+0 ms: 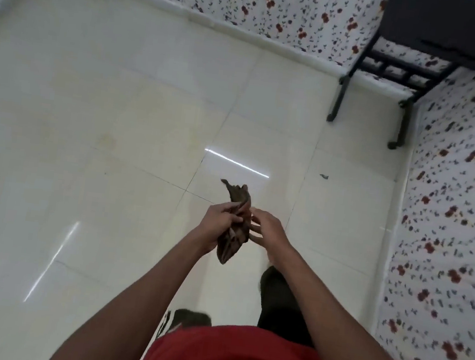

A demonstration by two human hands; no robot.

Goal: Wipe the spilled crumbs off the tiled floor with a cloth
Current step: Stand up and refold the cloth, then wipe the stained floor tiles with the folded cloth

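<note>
I stand over a glossy cream tiled floor. A crumpled brown cloth hangs between my hands at mid-frame, held well above the tiles. My left hand is closed around the cloth's middle. My right hand touches the cloth's right side with fingers partly spread. One small dark scrap lies on the floor to the right, ahead of my hands. Faint yellowish smudges show on the tiles to the left. No other crumbs can be made out in the blur.
A black metal-framed table stands in the far right corner. Floral-papered walls close the back and right sides. My dark-trousered legs and red shirt fill the bottom of the view.
</note>
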